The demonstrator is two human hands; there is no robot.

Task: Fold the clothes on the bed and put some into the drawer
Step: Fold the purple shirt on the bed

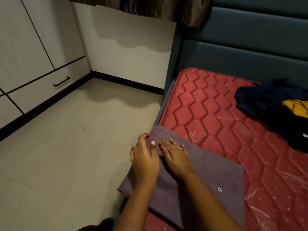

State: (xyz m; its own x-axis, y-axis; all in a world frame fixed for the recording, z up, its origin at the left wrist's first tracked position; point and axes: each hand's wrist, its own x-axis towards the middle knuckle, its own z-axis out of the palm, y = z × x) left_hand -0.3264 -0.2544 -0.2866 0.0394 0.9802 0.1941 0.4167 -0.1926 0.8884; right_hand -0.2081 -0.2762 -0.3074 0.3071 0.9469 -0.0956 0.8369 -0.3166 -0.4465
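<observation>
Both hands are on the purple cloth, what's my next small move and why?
Probably fold the overhanging edge inward: the left hand pinches the purple cloth at the mattress edge, while the right hand lies flat on it, holding it in place.

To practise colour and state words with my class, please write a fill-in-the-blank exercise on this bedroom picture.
1. The garment under the right hand is ___.
2. The drawer near the floor is ___.
3. One cloth in the dark pile is ___.
Missing words: purple; closed; yellow.
</observation>
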